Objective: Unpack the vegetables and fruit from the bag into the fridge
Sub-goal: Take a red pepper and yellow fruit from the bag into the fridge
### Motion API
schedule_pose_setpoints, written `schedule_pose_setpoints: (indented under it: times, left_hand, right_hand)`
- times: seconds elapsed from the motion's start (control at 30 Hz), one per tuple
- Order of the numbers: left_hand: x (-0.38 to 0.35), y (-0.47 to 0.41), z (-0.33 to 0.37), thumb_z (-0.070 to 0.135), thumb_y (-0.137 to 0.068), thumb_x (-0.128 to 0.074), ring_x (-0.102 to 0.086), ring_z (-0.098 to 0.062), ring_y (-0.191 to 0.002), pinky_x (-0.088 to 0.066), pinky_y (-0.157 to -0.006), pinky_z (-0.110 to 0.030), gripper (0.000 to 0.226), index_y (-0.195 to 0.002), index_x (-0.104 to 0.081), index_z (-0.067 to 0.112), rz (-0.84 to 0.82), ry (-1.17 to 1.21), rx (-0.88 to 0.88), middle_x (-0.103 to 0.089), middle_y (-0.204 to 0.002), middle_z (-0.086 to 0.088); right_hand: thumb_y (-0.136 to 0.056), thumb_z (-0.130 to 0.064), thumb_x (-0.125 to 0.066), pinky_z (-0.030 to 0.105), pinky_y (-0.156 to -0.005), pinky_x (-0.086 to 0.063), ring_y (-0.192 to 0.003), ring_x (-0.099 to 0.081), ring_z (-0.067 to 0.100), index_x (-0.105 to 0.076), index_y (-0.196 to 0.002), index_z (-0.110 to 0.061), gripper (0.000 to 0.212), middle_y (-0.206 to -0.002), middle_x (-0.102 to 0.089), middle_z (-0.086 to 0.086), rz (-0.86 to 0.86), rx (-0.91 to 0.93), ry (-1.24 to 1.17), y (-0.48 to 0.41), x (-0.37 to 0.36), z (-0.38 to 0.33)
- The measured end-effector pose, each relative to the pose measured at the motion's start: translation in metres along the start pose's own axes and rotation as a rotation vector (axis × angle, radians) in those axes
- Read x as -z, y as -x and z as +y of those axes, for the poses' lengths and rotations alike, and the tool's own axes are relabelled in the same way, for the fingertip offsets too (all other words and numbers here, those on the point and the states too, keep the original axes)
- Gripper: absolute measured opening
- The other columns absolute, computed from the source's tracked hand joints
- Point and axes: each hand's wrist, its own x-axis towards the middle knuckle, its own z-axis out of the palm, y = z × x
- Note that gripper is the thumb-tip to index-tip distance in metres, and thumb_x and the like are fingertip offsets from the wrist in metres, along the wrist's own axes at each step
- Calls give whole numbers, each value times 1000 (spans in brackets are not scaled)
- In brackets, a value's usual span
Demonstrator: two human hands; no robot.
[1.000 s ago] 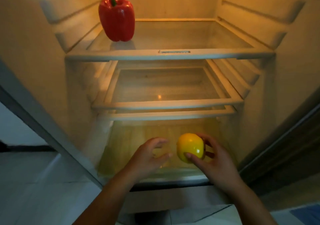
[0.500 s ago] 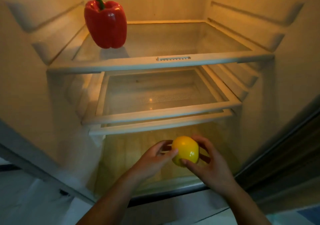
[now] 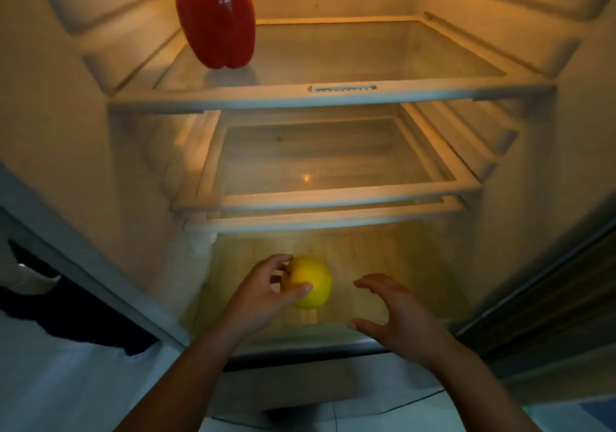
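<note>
Your left hand [image 3: 263,293] is curled around the yellow fruit [image 3: 311,282], thumb and fingers pressed on it, holding it low in the fridge [image 3: 50,105] over the bottom compartment [image 3: 393,258]. Your right hand [image 3: 396,318] sits just beside the fruit, fingers spread and touching nothing. A red bell pepper [image 3: 216,21] stands upright at the left of the top glass shelf [image 3: 333,93]; the middle shelf [image 3: 333,195] lies below it.
</note>
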Motion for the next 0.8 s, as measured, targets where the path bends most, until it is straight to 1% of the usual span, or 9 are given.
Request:
schedule_pose_setpoints:
  times: [0.1, 0.17, 0.2, 0.27, 0.3, 0.37, 0.5, 0.6, 0.8]
  left_hand:
    - [5, 3, -8, 57, -51, -72, -54, -11, -103, -49, -86, -32, 72, -115, -50, 32, 61, -95, -35, -51, -117, 5]
    - [6, 5, -11, 51, -54, -72, -53, -11, -102, -48, -85, -30, 69, -117, -51, 30, 92, -146, -51, -49, -118, 4]
    - [6, 6, -13, 50, -54, -72, -53, -11, -102, -46, -84, -29, 70, -118, -52, 29, 100, -170, -50, -49, -118, 4]
    - [6, 8, -16, 50, -54, -73, -52, -12, -102, -46, -83, -29, 73, -120, -52, 27, 117, -213, -49, -48, -117, 4]
    - [6, 10, -17, 49, -54, -75, -52, -13, -103, -46, -84, -29, 74, -121, -52, 26, 127, -233, -55, -47, -116, 4]
    - [6, 13, -19, 43, -58, -80, -51, -14, -104, -45, -86, -30, 73, -123, -52, 24, 155, -266, -72, -46, -117, 3]
    - [8, 17, -25, 31, -64, -83, -49, -14, -103, -43, -89, -30, 69, -125, -52, 21, 207, -288, -61, -45, -118, 2]
    - [9, 21, -28, 35, -61, -84, -48, -14, -104, -42, -89, -29, 73, -125, -52, 21, 199, -301, -49, -44, -116, 2]
    - [2, 32, -37, 30, -65, -83, -48, -16, -107, -41, -90, -28, 69, -126, -51, 22, 202, -346, -37, -44, -121, 1]
  right_hand:
    - [-82, -48, -62, 1, -80, -31, -108, -47, -1, -48, -128, -28, 52, -122, -44, -19, -25, -4, 45, 3, 0, 3]
    - [-86, -49, -57, 0, -77, -30, -107, -47, -2, -48, -128, -27, 48, -123, -46, -18, -51, 1, 87, 8, -1, 6]
    - [-87, -49, -55, 2, -79, -32, -109, -48, -1, -49, -128, -27, 47, -124, -48, -18, -70, 8, 108, 10, -3, 7]
    - [-88, -49, -53, 14, -87, -40, -111, -50, 4, -51, -125, -27, 43, -124, -52, -15, -111, 26, 140, 16, -8, 10]
    - [-88, -49, -52, 19, -90, -42, -111, -50, 5, -52, -123, -27, 41, -123, -53, -14, -123, 33, 150, 19, -11, 11]
    - [-88, -48, -53, 24, -93, -42, -110, -49, 5, -53, -122, -28, 40, -122, -52, -14, -120, 44, 163, 24, -15, 12]
    - [-88, -46, -52, 26, -95, -40, -111, -48, 6, -53, -124, -30, 39, -123, -51, -12, -104, 66, 165, 30, -19, 13]
    - [-88, -45, -52, 25, -95, -39, -113, -47, 6, -51, -126, -31, 40, -125, -50, -13, -118, 70, 156, 36, -21, 13]
    - [-90, -47, -50, 22, -97, -37, -116, -44, 3, -48, -127, -33, 40, -128, -47, -16, -132, 54, 193, 52, -21, 11]
